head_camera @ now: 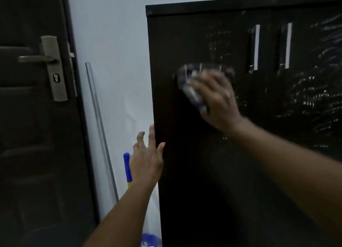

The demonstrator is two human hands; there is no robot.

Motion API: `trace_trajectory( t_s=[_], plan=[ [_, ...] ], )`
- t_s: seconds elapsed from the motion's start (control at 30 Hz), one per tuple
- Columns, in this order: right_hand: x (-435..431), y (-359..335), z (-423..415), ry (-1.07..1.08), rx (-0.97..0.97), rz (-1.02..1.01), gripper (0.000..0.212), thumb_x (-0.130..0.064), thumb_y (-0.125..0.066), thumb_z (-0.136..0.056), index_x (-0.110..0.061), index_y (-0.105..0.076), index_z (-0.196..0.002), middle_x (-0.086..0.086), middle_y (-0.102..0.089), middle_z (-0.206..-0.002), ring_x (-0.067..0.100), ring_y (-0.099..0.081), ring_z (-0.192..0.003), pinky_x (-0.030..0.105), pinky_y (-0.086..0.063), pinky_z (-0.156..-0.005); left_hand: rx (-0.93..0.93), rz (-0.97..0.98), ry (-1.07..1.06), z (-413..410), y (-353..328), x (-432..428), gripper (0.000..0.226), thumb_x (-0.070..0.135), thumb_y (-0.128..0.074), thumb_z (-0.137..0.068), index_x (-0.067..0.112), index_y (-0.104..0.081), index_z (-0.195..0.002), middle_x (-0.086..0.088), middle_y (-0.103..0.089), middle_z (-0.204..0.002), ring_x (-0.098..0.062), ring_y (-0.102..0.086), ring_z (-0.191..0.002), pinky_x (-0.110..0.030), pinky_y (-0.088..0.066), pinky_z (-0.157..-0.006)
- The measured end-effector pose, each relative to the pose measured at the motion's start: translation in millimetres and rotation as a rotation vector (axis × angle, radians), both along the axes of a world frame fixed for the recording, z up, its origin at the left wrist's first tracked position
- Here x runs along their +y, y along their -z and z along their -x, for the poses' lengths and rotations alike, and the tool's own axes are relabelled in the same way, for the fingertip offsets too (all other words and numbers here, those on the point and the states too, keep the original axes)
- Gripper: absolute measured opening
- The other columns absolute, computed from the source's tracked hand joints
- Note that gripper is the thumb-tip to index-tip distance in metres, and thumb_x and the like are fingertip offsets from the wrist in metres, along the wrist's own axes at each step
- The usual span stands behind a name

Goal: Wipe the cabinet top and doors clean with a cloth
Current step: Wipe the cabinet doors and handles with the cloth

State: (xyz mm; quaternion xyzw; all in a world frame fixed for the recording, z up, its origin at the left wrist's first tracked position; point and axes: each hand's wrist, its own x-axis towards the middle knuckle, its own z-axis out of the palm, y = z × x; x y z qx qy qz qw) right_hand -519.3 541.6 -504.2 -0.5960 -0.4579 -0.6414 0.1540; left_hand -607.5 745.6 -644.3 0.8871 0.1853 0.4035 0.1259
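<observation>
Right hand [215, 96] presses the cloth [192, 85] flat on the left door [194, 154].
Left hand [146, 163] splayed, empty, apparently bracing the cabinet [240, 5] edge; overlap strokes.

Motion-blurred cloth [194, 85] under right hand [216, 98] — cabinet [185, 154] cut off right and below.

A tall dark-brown cabinet [240, 154] fills the right half of the frame, its two doors shut, with two vertical silver handles [256, 47] at upper right. A blurred checked cloth [192, 85] lies flat against the left door, centre frame; pale streaks mark the right door.
</observation>
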Motion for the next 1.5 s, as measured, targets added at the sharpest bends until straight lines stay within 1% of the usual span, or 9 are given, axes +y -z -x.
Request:
trace_trajectory(
  t_s=[0.1, 0.2, 0.4, 0.7, 0.87, 1.03, 1.17, 1.37, 1.5],
  plan=[
    [-3.0, -77.4, -16.2, 0.171, 0.068, -0.029, 0.051, -0.015, -0.06, -0.086, -0.013, -0.058, -0.136, 0.014, -0.05, -0.15, 0.039, -0.035, -0.144, 0.061, -0.027, -0.116, -0.099, -0.007, 0.042, -12.2, -9.3, -9.9, 0.072, 0.054, -0.023, -0.105, 0.025, 0.013, -0.16, -0.003, 0.004, -0.172, -0.029, -0.011, -0.157, -0.051, -0.031, -0.121],
    [-8.5, -100.1, -33.7, 0.225, 0.127, 0.002, 0.058, -0.021, -0.051, -0.085, -0.015, -0.052, -0.143, 0.012, -0.041, -0.157, 0.036, -0.026, -0.15, 0.06, -0.016, -0.121, -0.208, 0.009, 0.059, -34.8, -16.9, -10.1, 0.076, 0.059, -0.018, -0.104, 0.026, 0.027, -0.154, 0.003, 0.025, -0.167, -0.021, 0.012, -0.157, -0.047, -0.011, -0.128],
    [-8.8, -59.1, -57.7, 0.078, 0.071, -0.153, 0.053, -0.013, -0.056, -0.082, -0.012, -0.061, -0.134, 0.011, -0.05, -0.15, 0.034, -0.036, -0.146, 0.061, -0.021, -0.119, -0.418, -0.021, 0.108, -66.0, -9.5, -6.7, 0.076, 0.058, -0.019, -0.102, 0.028, 0.028, -0.155, -0.001, 0.014, -0.17, -0.022, 0.003, -0.158, -0.046, -0.017, -0.127],
    [-35.2, 157.4, -37.9, 0.012, 0.314, 0.042, 0.054, -0.011, -0.073, -0.085, -0.011, -0.059, -0.137, 0.01, -0.045, -0.154, 0.033, -0.031, -0.149, 0.062, -0.022, -0.118, -0.241, -0.18, 0.062, -59.8, -18.0, -16.3, 0.077, 0.055, -0.02, -0.102, 0.019, 0.014, -0.161, -0.011, 0.02, -0.169, -0.034, 0.013, -0.156, -0.05, -0.005, -0.125],
    [-67.2, 233.5, -18.5, 0.215, 0.352, 0.343, 0.058, -0.04, -0.013, -0.105, -0.025, -0.056, -0.139, 0.002, -0.053, -0.15, 0.019, -0.021, -0.153, 0.036, -0.024, -0.12, -0.131, -0.095, 0.051, -48.3, -43.9, -37.1, 0.082, 0.064, -0.02, -0.098, 0.028, 0.025, -0.157, -0.009, 0.037, -0.163, -0.037, 0.03, -0.151, -0.051, 0.013, -0.12],
    [-77.7, 114.1, -7.6, -0.074, 0.32, 0.026, 0.045, -0.011, -0.062, -0.092, -0.011, -0.059, -0.137, 0.009, -0.049, -0.151, 0.023, -0.039, -0.146, 0.045, -0.038, -0.115, 0.012, 0.012, 0.112, -41.6, -75.0, -52.8, 0.083, 0.07, -0.011, -0.097, 0.032, 0.05, -0.139, -0.007, 0.063, -0.142, -0.044, 0.049, -0.136, -0.059, 0.021, -0.118],
    [-61.9, -33.5, -8.9, 0.045, 0.296, -0.157, 0.058, -0.006, -0.063, -0.088, -0.007, -0.05, -0.144, 0.013, -0.044, -0.154, 0.026, -0.035, -0.146, 0.048, -0.035, -0.118, 0.096, 0.028, 0.17, -33.2, -80.6, -49.3, 0.083, 0.072, -0.008, -0.092, 0.035, 0.05, -0.138, -0.002, 0.068, -0.136, -0.042, 0.051, -0.135, -0.056, 0.021, -0.117],
    [-51.2, -22.0, -33.4, 0.096, 0.37, -0.22, 0.064, -0.008, -0.067, -0.087, -0.011, -0.045, -0.147, 0.013, -0.039, -0.157, 0.027, -0.033, -0.148, 0.053, -0.038, -0.115, 0.005, -0.041, 0.125, -39.1, -73.6, -48.6, 0.087, 0.079, 0.003, -0.085, 0.032, 0.045, -0.144, -0.009, 0.057, -0.148, -0.044, 0.044, -0.14, -0.052, 0.018, -0.12],
    [-61.3, 80.8, -42.3, 0.052, 0.418, -0.244, 0.067, -0.01, -0.075, -0.085, -0.017, -0.048, -0.145, 0.007, -0.038, -0.158, 0.022, -0.033, -0.149, 0.049, -0.042, -0.113, 0.003, -0.179, 0.128, -47.1, -70.8, -50.3, 0.091, 0.072, -0.024, -0.091, 0.02, -0.002, -0.163, -0.021, 0.009, -0.169, -0.049, 0.01, -0.153, -0.052, 0.001, -0.12]
  ],
)
